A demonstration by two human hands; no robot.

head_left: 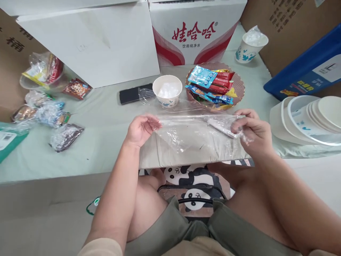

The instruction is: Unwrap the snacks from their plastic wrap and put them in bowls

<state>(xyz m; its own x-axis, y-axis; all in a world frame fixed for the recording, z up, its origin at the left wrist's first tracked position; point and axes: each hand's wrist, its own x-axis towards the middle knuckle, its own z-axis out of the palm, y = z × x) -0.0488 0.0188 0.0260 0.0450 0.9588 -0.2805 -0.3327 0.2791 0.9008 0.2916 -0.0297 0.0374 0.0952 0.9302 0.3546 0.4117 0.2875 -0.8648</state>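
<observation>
At far left, showing a green packet point(13, 142) on a pale green tablecloth point(103, 153), near several wrapped snacks point(49, 113). Just behind, displaying a clear bowl point(25, 83) filled with more packets. Moving rightward, presenting a white carton point(93, 49) at the back and a black phone point(129, 95) lying flat before it. With the left hand point(142, 129), pinching one edge of clear plastic film point(176, 137) between thumb and fingers. Stretching the film from hand to hand above the table's near edge, in front of a paper bowl point(174, 100) containing crumpled plastic. Farther right, showing a scalloped tray point(241, 85) heaped with snack packets point(210, 85). With the right hand point(253, 131), gripping the film's other end beside a slim white item point(222, 128), leaving unclear its position inside or behind the film. At far right, displaying a paper cup point(246, 53), a tilted blue pack point(298, 76) and white tubs point(278, 119).
</observation>
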